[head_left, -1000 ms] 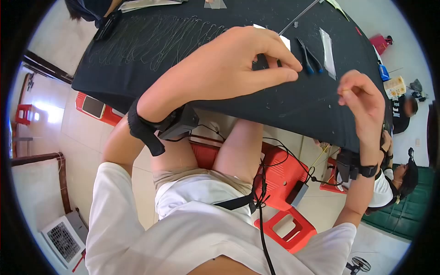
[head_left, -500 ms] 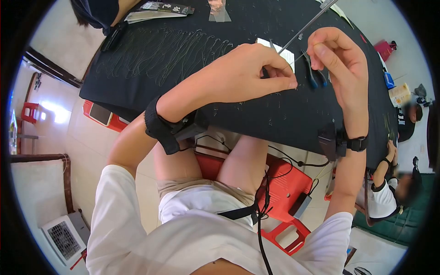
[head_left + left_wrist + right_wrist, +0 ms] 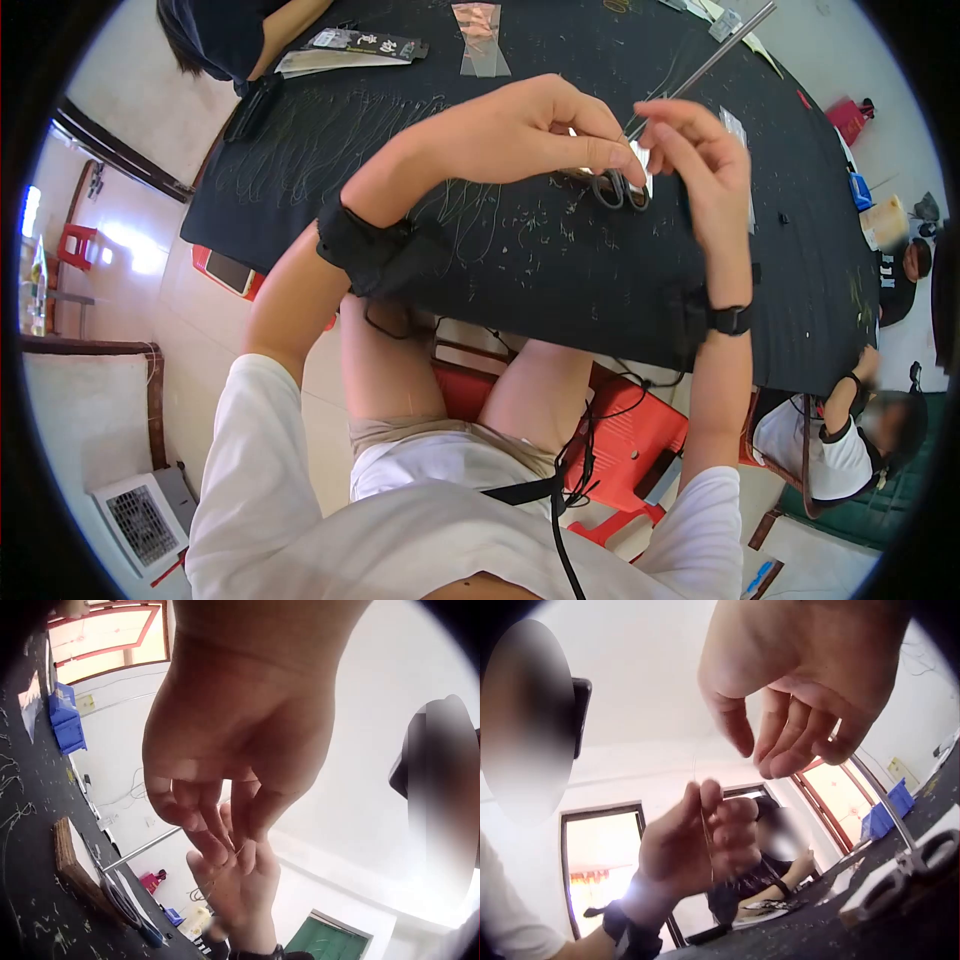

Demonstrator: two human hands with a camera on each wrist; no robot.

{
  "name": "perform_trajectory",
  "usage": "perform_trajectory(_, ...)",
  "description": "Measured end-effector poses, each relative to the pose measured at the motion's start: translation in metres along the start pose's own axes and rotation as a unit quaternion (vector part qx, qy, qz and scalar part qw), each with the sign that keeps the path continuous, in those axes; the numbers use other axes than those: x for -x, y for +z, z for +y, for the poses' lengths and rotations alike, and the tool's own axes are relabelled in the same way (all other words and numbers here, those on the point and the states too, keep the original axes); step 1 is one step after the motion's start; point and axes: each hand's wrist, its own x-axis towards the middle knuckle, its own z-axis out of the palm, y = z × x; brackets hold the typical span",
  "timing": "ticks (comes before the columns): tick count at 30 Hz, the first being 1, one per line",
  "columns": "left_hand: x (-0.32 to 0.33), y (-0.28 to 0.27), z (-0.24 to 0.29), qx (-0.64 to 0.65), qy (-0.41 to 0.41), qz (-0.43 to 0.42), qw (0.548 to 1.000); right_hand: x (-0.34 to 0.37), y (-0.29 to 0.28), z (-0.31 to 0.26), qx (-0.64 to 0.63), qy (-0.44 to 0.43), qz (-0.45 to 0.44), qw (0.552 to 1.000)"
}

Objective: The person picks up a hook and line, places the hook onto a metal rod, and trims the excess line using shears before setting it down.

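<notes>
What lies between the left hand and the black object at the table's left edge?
The head view shows thin looped strands, spread over the black cloth between the left hand and the black object.

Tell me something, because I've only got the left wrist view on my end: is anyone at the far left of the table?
Observer: Yes. The head view shows a person in dark clothing at the far left of the black table.
Operator: Okay, and what's lying on the table near them?
Observer: A packet with a black, lettered strip, just beside their forearm.
Operator: Now the strand. How does it look from the other wrist?
Observer: In the right wrist view, the thin strand runs down from the tips of the left hand's thumb and forefinger, past its curled fingers.
</notes>
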Motion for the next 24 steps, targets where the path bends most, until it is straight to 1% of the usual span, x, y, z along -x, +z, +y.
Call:
perform_trajectory(1, -0.002, -0.002, -0.005, 0.021, 0.000, 0.015, 1.000, 0.002, 0.003, 0.006, -0.021, 0.010, 0.017, 1.000)
perform_trajectory(2, -0.003, -0.002, -0.009, 0.022, 0.018, 0.014, 0.999, 0.004, 0.009, 0.008, -0.001, 0.030, 0.034, 0.999)
perform_trajectory(3, -0.004, -0.003, -0.013, 0.021, 0.017, 0.013, 1.000, 0.007, 0.013, 0.010, 0.018, 0.052, 0.052, 0.997)
perform_trajectory(4, -0.005, -0.003, -0.016, 0.037, 0.024, 0.030, 0.999, 0.008, 0.013, 0.016, 0.024, 0.036, 0.035, 0.998)
perform_trajectory(5, -0.005, -0.002, -0.019, 0.054, 0.031, 0.047, 0.997, 0.010, 0.014, 0.017, 0.023, 0.039, 0.036, 0.998)
perform_trajectory(7, -0.004, -0.003, -0.024, 0.077, 0.032, 0.051, 0.995, 0.013, 0.016, 0.017, -0.020, 0.083, -0.003, 0.996)
perform_trajectory(9, -0.003, -0.003, -0.026, 0.126, 0.017, 0.043, 0.991, 0.017, 0.019, 0.020, -0.033, 0.093, -0.010, 0.995)
perform_trajectory(11, -0.001, 0.001, -0.029, 0.150, 0.004, 0.049, 0.988, 0.020, 0.025, 0.022, -0.043, 0.075, -0.022, 0.996)
perform_trajectory(12, 0.000, 0.003, -0.032, 0.172, -0.009, 0.055, 0.984, 0.020, 0.027, 0.023, -0.055, 0.091, -0.027, 0.994)
perform_trajectory(13, 0.001, 0.004, -0.036, 0.174, -0.011, 0.055, 0.983, 0.020, 0.027, 0.024, -0.057, 0.094, -0.026, 0.994)
perform_trajectory(15, 0.002, 0.005, -0.043, 0.188, -0.007, 0.063, 0.980, 0.019, 0.026, 0.028, -0.069, 0.109, -0.054, 0.990)
perform_trajectory(19, 0.002, 0.008, -0.050, 0.208, -0.022, 0.078, 0.975, 0.019, 0.027, 0.030, -0.056, 0.121, -0.055, 0.990)
perform_trajectory(21, 0.002, 0.010, -0.053, 0.219, -0.050, 0.075, 0.972, 0.019, 0.026, 0.032, -0.060, 0.133, -0.065, 0.987)
perform_trajectory(22, 0.002, 0.011, -0.053, 0.221, -0.049, 0.074, 0.971, 0.018, 0.026, 0.032, -0.058, 0.135, -0.065, 0.987)
perform_trajectory(24, 0.002, 0.013, -0.054, 0.224, -0.070, 0.098, 0.967, 0.019, 0.026, 0.032, -0.051, 0.151, -0.087, 0.983)
